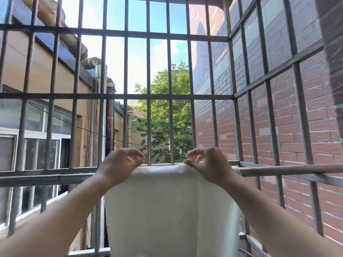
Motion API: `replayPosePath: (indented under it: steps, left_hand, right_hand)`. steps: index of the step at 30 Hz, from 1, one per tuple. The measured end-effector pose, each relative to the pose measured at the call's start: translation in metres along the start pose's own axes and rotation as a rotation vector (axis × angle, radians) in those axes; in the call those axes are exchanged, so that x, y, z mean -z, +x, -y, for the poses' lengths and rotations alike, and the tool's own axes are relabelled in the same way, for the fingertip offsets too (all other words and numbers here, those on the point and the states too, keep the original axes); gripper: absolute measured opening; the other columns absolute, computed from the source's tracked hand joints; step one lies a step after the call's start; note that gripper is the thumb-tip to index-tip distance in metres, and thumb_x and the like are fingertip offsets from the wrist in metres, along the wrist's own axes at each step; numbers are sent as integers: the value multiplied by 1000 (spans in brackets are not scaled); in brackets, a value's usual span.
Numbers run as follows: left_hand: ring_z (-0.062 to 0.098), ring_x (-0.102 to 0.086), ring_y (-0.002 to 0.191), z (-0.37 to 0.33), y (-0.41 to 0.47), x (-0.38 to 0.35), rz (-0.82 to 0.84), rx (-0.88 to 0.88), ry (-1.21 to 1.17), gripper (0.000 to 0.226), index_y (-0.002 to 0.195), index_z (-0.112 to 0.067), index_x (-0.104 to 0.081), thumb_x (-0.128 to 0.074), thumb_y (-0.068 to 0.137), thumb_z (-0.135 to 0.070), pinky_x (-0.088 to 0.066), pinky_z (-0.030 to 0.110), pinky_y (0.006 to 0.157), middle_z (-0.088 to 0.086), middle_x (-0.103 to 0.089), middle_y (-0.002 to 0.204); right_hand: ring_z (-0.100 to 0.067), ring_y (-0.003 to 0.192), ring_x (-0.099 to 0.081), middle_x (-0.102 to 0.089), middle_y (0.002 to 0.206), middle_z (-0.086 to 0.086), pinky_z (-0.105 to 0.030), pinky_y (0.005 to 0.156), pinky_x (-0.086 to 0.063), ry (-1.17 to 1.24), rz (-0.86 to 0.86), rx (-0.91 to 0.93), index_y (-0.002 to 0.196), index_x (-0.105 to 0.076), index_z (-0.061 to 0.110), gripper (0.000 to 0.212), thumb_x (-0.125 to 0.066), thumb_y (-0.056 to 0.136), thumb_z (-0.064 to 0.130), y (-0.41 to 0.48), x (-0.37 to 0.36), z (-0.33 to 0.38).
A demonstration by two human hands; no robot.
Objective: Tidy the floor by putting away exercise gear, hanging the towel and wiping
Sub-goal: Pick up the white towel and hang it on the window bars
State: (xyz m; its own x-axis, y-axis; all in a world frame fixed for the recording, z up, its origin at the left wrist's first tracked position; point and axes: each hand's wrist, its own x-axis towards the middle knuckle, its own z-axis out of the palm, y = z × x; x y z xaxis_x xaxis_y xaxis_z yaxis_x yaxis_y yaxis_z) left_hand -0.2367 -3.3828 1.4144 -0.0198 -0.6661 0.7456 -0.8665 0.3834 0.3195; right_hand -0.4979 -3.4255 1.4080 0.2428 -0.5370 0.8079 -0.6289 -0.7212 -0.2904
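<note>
A white towel (170, 210) hangs draped over a horizontal rail (289, 170) inside a barred window cage (148, 97), its top fold lying along the rail and its front falling straight down and out of view at the bottom edge. Both forearms reach up from below to the towel's upper edge. The left hand (120, 164) sits at the towel's top left corner with its fingers (138, 154) curled in and the thumb tip close to the forefinger; daylight shows between them and they hold nothing, the fingertips just above the fold. The right hand (209, 164) is near the top right part of the fold, fingers curled likewise, thumb and forefinger tips meeting right at the cloth's edge; blur makes it impossible to tell whether they pinch the towel or only touch it. The two hands are apart, with a bare stretch of the fold between them. Beyond the bars stand a red brick wall (306, 145) on the right, a beige building (42, 71) with pale-framed windows (37, 145) on the left, a green tree (163, 117) between them, and blue sky (137, 15) above
</note>
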Motion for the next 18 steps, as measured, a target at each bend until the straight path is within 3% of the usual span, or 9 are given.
replayPosePath:
  steps: [4,7,13,18]
  left_hand:
    - [7,-64,91,-7,-12,-25,129,-47,29,24,100,-35,-66,-51,89,-50,-53,34,81,-10,-69,102]
    - [14,-62,96,-9,-18,-35,138,-58,196,32,105,-40,-60,-39,89,-58,-49,37,85,-9,-67,108]
    - [13,-56,107,-9,-25,-38,126,-113,341,60,118,-39,-51,-18,80,-71,-36,32,87,-11,-61,119]
    - [14,-49,117,-16,-26,-32,211,-86,439,44,127,-38,-43,-31,91,-60,-33,36,96,-9,-54,127]
  right_hand:
    - [-9,89,-61,-67,100,9,-26,81,-50,-3,223,78,100,-70,24,28,-65,83,45,-10,-12,4]
    - [-17,105,-57,-61,117,4,-34,91,-47,-105,320,100,114,-62,28,40,-57,85,54,-12,-16,1]
    - [-20,111,-54,-58,122,2,-33,94,-42,-214,310,157,122,-54,30,38,-55,89,47,-17,-16,-1]
    - [-22,112,-53,-58,122,3,-35,95,-40,-265,254,176,121,-53,31,36,-58,87,44,-20,-19,1]
